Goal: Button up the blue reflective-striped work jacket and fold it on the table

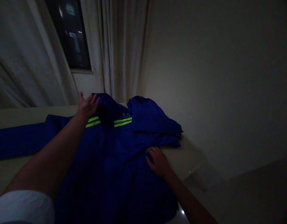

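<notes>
A dark blue work jacket (pixel 106 161) with yellow-green stripes across the chest lies spread on a pale table. Its sleeve on the left stretches out flat, while the one on the right is folded over near the shoulder. My left hand (pixel 87 105) is raised at the collar on the left side, fingers spread and holding nothing. My right hand (pixel 158 161) rests on the jacket's right side below the folded sleeve, thumb apart from its slightly bent fingers. Small print shows above the right stripe, too blurred to read.
The table (pixel 187 158) ends at the right, with floor (pixel 246 193) beyond. Behind it hang light curtains (pixel 125 46) beside a dark window (pixel 75 37). A plain wall (pixel 215 77) stands close along the right. The room is dim.
</notes>
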A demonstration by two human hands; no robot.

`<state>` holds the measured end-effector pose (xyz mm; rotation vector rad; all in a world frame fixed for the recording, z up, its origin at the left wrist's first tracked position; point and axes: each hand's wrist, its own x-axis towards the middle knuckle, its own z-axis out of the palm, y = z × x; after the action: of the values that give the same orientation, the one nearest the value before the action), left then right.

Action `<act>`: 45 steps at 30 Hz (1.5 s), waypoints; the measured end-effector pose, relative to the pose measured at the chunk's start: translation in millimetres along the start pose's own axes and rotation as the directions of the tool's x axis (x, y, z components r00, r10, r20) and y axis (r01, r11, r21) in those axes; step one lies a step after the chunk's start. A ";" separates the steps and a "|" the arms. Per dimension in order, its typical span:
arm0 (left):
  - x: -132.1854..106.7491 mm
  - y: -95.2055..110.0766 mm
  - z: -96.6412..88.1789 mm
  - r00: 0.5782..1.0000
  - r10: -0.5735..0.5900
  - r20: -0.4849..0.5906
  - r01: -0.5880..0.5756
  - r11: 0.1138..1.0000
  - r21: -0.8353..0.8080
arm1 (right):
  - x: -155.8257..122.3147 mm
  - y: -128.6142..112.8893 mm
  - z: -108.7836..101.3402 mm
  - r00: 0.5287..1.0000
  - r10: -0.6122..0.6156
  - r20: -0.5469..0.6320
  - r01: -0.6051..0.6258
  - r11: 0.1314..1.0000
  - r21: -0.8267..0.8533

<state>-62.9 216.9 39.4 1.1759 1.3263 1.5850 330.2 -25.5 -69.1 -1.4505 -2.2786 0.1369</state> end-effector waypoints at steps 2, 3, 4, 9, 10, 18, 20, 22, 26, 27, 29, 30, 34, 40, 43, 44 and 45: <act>-7.9 -3.8 10.8 0.995 0.015 0.096 -0.004 0.993 -0.114 | 0.7 0.4 0.2 1.000 -0.003 0.009 0.003 1.000 0.000; -16.0 -10.1 14.4 0.986 -0.010 0.164 0.018 0.998 -0.052 | 1.1 0.6 0.3 1.000 -0.008 0.011 0.008 1.000 -0.002; -25.8 -18.3 16.3 0.976 -0.051 0.213 0.028 0.994 0.107 | 1.3 0.7 0.4 1.000 -0.014 0.009 0.014 1.000 -0.004; -75.7 -61.3 0.4 0.980 -0.039 0.195 -0.147 0.524 0.839 | 1.2 0.3 -0.5 1.000 -0.030 0.002 0.030 0.999 -0.012; -83.8 -66.6 -4.9 0.971 -0.048 0.233 -0.184 0.467 0.865 | 1.2 -0.1 -0.9 1.000 -0.030 0.002 0.030 0.999 -0.013; -144.2 -70.4 -11.7 0.907 -0.099 0.409 -0.264 0.623 0.736 | 2.0 1.4 1.6 0.999 -0.051 -0.004 0.051 0.998 -0.033; -162.3 -65.1 -9.2 0.940 -0.144 0.310 -0.103 0.747 0.657 | 2.1 3.8 3.4 0.998 -0.058 -0.008 0.058 0.998 -0.037; -182.5 -58.5 -11.0 0.950 -0.245 0.192 0.123 0.863 0.490 | 2.5 5.6 4.5 0.998 -0.062 -0.018 0.061 0.997 -0.042; -237.0 -44.3 -31.3 0.920 -0.362 0.150 0.310 0.907 0.285 | 3.3 3.9 2.0 0.998 -0.069 -0.013 0.069 0.996 -0.053; -255.8 -41.1 -38.6 0.923 -0.343 0.171 0.288 0.915 0.283 | 3.3 2.4 0.8 0.997 -0.071 -0.005 0.070 0.996 -0.054; -301.6 -35.1 -53.2 0.944 -0.249 0.217 0.168 0.928 0.333 | 3.1 -0.4 -0.7 0.998 -0.066 0.007 0.066 0.996 -0.057; -327.8 -32.6 -59.8 0.961 -0.167 0.223 0.070 0.920 0.386 | 2.9 -1.4 -0.8 0.998 -0.059 0.008 0.059 0.996 -0.061; -433.4 -29.5 -77.6 0.942 0.043 0.332 -0.269 0.685 0.676 | 2.8 -0.5 0.0 0.999 -0.052 0.003 0.052 0.996 -0.066; -499.9 -49.0 -89.2 0.870 0.134 0.475 -0.486 0.402 0.776 | 1.8 -12.3 -24.8 0.985 -0.172 -0.012 0.169 0.980 -0.101; -502.7 -53.5 -91.2 0.833 0.157 0.531 -0.552 0.316 0.771 | -12.1 -57.7 -33.3 0.966 -0.251 0.060 0.254 0.965 -0.064; -503.5 -52.1 -89.9 0.827 0.168 0.537 -0.562 0.288 0.776 | -20.8 -77.9 -32.3 0.949 -0.304 0.082 0.305 0.952 -0.001; -504.5 -49.3 -87.6 0.822 0.177 0.541 -0.569 0.259 0.780 | -31.2 -98.4 -29.5 0.922 -0.373 0.103 0.367 0.928 0.073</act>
<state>4.9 -272.4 -104.6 2.5460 1.8220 0.6342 270.8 -101.3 -21.8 -0.9833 -2.5773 0.1662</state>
